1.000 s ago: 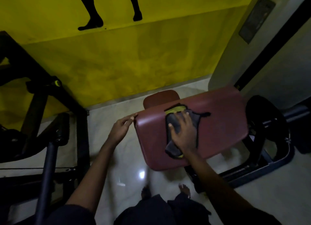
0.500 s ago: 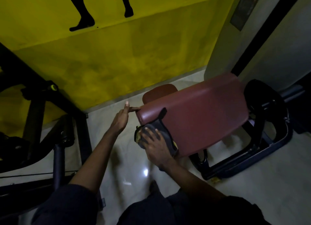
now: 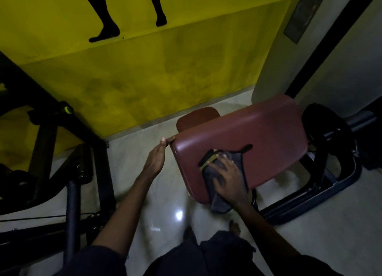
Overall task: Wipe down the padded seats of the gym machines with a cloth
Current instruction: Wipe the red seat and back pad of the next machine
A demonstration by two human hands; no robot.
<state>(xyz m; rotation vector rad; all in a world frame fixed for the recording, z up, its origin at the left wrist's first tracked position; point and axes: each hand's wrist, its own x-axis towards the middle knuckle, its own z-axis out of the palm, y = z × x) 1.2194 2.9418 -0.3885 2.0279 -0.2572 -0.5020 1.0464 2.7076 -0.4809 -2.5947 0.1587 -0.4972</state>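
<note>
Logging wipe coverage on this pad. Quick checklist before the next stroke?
1. Cloth flat under the right hand: ok, palm presses it onto the pad.
2. Left hand steadying the red pad: ok, fingertips at its left corner.
3. Cloth fully on the pad: not ok, its lower end hangs off the near edge.
4. Far right side of the pad free for the stroke: ok.
5. Pad already clean: cannot tell, too dim.

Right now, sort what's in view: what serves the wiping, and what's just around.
In use: cloth, red pad, right hand pressing the cloth, left hand at the pad's corner.
Just around: small red pad, black machine frame, yellow wall.
</note>
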